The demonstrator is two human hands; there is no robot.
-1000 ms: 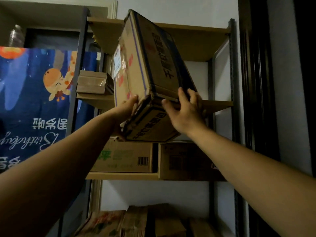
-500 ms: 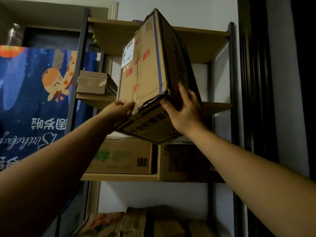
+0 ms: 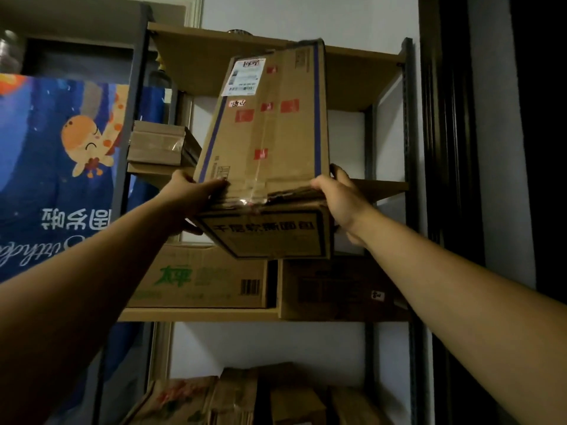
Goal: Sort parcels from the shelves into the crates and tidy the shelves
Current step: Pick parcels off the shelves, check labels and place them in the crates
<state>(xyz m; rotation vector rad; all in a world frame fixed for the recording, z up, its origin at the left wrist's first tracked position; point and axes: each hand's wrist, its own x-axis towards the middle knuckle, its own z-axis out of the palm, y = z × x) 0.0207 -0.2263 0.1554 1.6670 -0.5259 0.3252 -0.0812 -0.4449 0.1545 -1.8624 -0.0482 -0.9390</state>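
Cardboard box [image 3: 267,142] looks stiff but bulky (near edge torn); left hand [image 3: 196,196] and right hand [image 3: 337,197] grip its lower corners.

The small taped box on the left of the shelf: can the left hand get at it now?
Probably not yet: the left hand grips the large parcel, though the small taped box lies close beside it with nothing between.

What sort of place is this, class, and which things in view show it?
Probably a small storeroom or parcel store in a home: a metal-framed shelf unit holds cardboard boxes, the held carton bears a shipping label, and a birthday banner hangs beside it.
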